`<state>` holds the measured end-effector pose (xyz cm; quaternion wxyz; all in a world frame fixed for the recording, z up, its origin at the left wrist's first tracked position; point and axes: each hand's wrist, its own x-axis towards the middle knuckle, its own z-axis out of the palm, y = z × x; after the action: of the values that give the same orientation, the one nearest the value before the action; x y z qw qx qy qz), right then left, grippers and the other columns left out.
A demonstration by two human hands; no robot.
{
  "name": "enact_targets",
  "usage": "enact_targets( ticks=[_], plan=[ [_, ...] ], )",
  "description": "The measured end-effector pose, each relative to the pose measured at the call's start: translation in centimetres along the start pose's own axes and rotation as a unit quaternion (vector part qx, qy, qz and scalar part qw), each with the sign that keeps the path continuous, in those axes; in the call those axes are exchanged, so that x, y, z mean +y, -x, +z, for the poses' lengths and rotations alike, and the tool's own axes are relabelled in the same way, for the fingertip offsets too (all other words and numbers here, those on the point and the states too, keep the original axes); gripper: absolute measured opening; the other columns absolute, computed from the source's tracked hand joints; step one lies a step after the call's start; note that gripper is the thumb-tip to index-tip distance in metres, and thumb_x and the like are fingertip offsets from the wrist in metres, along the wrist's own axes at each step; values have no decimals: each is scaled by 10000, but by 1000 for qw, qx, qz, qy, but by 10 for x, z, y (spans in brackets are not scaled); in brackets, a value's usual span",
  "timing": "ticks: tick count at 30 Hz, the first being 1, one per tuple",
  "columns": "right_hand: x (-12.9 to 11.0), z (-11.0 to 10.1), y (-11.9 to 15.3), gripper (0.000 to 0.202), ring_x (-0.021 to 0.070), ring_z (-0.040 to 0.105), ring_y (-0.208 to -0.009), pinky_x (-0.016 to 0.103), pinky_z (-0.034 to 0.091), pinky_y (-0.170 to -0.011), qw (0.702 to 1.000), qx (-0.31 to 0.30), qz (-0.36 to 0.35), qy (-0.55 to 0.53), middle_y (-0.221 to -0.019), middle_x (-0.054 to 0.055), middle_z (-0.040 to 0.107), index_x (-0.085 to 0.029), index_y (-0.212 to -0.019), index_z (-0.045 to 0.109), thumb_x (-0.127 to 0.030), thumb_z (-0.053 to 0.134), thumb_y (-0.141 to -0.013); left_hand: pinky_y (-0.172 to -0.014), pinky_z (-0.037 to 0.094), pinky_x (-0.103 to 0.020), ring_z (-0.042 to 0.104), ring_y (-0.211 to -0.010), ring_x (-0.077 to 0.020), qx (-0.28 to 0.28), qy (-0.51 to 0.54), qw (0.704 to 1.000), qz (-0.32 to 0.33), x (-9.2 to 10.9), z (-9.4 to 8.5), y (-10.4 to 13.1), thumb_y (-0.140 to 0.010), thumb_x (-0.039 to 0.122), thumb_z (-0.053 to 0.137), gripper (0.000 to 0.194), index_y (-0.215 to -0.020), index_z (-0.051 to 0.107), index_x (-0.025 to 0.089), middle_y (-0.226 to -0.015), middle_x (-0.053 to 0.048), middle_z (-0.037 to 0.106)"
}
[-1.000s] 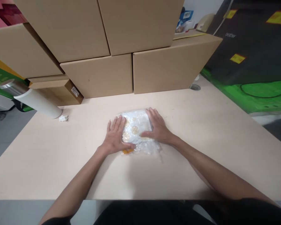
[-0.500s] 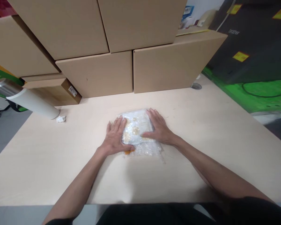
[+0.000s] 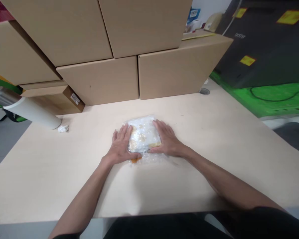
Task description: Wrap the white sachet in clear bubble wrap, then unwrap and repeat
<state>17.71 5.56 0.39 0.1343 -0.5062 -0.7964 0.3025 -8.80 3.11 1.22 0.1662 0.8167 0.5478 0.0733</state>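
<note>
A bubble-wrapped package (image 3: 143, 136), white with yellowish round patches, lies flat on the table in front of me. Loose clear bubble wrap (image 3: 151, 158) sticks out from its near side. Along the package's left edge rests my left hand (image 3: 121, 144), open, fingers stretched away from me and thumb over the near edge by an orange patch (image 3: 136, 159). My right hand (image 3: 168, 139) lies on the right edge, also open, its thumb pointing left along the near edge. Both hands touch the wrap without closing round it.
Cardboard boxes (image 3: 99, 81) are stacked along the table's (image 3: 64, 179) back. At the left lie a white cylinder with a metallic top (image 3: 35, 113) and a crumpled white scrap (image 3: 63, 128). Beyond the right edge stands a dark case (image 3: 259, 43) with yellow labels on a green surface.
My right hand has slid slightly toward me, its thumb moving from the package's top to its near edge. The left hand keeps its place on the package. The view has shifted a little.
</note>
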Motion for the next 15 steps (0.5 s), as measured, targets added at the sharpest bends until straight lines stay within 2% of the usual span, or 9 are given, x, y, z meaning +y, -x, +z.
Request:
enact_targets(
  ticks=[4,6,8,10,12,15],
  plan=[
    [1,-7,2,1316,371,-8,-1544,604,-6,-1210,998,6,-27,-61,-1683,151,74,-266,-1611,35,-726,766,-619,-1180,8,-664,-58,-1532,-427,10,25,1000,5,-1,-7,7,-689,764,690,1290,-1610,-37,228,-1667,-226,-70],
    [5,-11,2,1253,374,83,-1539,618,115,-1199,986,10,-38,-162,-1677,155,119,-282,-1610,38,-700,751,-668,-1169,31,-682,-69,-1529,-431,56,36,998,20,1,-11,15,-748,753,647,1216,-1607,-61,266,-1665,-212,-113],
    [11,-13,-1,1122,341,262,-1497,561,287,-1158,954,56,-27,-294,-1637,173,250,-270,-1603,83,-676,692,-752,-1168,18,-681,-42,-1533,-432,109,20,993,39,8,-13,22,-766,752,629,1148,-1611,6,288,-1673,-199,-82],
    [16,-11,-6,953,295,488,-1349,487,405,-1086,910,133,-2,-393,-1473,176,495,-227,-1555,250,-651,647,-799,-1176,3,-664,18,-1535,-432,128,-12,990,58,19,-10,26,-751,765,634,1099,-1606,142,280,-1676,-199,21],
    [19,-7,-11,768,259,635,-1113,450,469,-1005,880,178,14,-440,-1165,119,678,-196,-1399,476,-615,666,-784,-1183,25,-649,77,-1533,-422,114,-38,991,66,31,-3,26,-773,753,621,1015,-1583,255,264,-1664,-202,126],
    [18,-3,-13,513,214,667,-868,416,510,-894,871,158,8,-465,-869,34,708,-200,-1155,631,-500,713,-747,-1177,97,-649,101,-1535,-405,90,-50,993,59,43,11,22,-870,650,589,823,-1557,337,273,-1663,-184,166]
  ],
)
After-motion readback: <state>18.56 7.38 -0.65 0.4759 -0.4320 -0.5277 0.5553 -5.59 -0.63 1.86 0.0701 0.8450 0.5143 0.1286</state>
